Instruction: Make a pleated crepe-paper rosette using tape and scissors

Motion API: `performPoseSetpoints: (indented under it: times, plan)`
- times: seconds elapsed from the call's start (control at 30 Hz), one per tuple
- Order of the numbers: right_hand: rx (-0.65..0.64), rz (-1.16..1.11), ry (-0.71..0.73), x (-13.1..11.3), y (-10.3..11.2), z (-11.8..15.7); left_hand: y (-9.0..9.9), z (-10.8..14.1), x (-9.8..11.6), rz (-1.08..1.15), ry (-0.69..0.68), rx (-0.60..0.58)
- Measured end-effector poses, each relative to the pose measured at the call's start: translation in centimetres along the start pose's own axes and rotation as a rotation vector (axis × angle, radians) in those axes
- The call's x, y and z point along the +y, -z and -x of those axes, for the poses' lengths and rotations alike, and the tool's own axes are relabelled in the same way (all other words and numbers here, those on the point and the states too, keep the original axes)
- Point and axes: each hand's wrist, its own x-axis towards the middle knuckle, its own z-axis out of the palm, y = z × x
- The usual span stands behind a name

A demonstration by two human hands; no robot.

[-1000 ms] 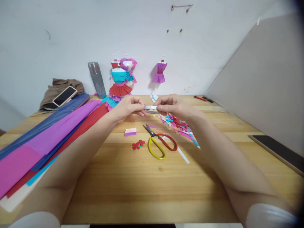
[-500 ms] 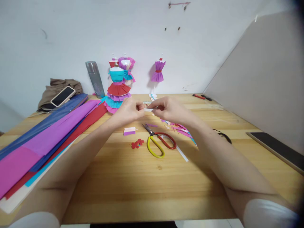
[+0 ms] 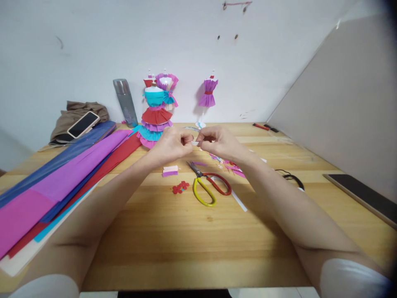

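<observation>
Over the middle of the table, my left hand and my right hand are pinched close together, fingertips nearly meeting. Between them a small white strip shows, one end in each hand; most of it is hidden by the fingers. Just below lie scissors with one yellow and one red handle, on top of a longer white strip. Left of the scissors are red paper flowers and a small stack of folded pink and purple paper. Purple and pink scraps lie under my right wrist.
Dress forms in layered crepe-paper dresses stand at the back, another in purple to their right. Long sheets of coloured paper cover the left side, beside a phone and a grey bottle. A dark tablet-like slab lies right.
My hands have drawn a little closer together, and less of the white strip shows between them. The view has shifted slightly. The scissors and flowers stay where they were.
</observation>
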Motion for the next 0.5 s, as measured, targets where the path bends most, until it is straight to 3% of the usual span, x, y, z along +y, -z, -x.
performPoseSetpoints:
  times: [0.23,0.5]
  plan:
    - [0.046,-0.045,-0.035,0.26,-0.41,-0.46,-0.11,-0.03,0.42,0.132,0.153,-0.038]
    - [0.156,-0.143,0.033,0.61,0.47,-0.13,0.66,-0.46,0.54,0.156,0.264,0.044]
